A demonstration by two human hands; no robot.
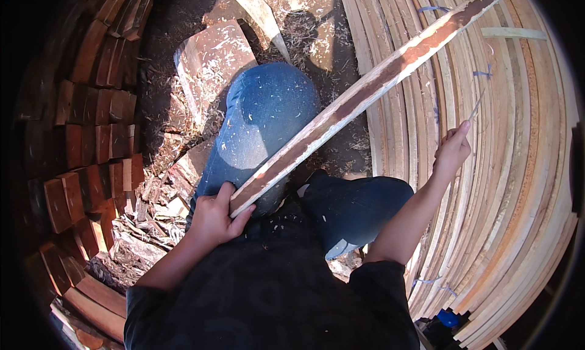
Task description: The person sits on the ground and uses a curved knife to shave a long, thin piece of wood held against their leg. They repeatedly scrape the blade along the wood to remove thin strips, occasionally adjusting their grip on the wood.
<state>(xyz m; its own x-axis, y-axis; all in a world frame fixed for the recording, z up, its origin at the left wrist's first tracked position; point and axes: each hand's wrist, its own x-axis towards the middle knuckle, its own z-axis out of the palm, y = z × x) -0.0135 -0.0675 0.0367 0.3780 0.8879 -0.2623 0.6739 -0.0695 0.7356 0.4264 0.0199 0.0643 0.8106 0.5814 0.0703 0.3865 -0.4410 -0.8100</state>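
A long wooden strip (pixel 359 100) with a band of brown bark along its face slants from near my lap up to the far right. My left hand (pixel 214 219) is closed round its near end, thumb on one side and fingers partly hidden beneath. The strip passes over my blue-jeaned knee, which is dotted with shavings. Out to the right, apart from the strip, my right hand (pixel 452 148) is closed on a thin tool with a narrow pointed blade (pixel 477 105); it looks like a knife, its handle hidden in my fist.
Long pale planks (pixel 487 216) are stacked on the right, some tied with blue string (pixel 482 74). On the left rises a pile of reddish-brown wood blocks (pixel 91 146). A flat wood slab (pixel 213 60) and a pale pointed piece (pixel 259 12) lie ahead among shavings and bark scraps (pixel 143 243).
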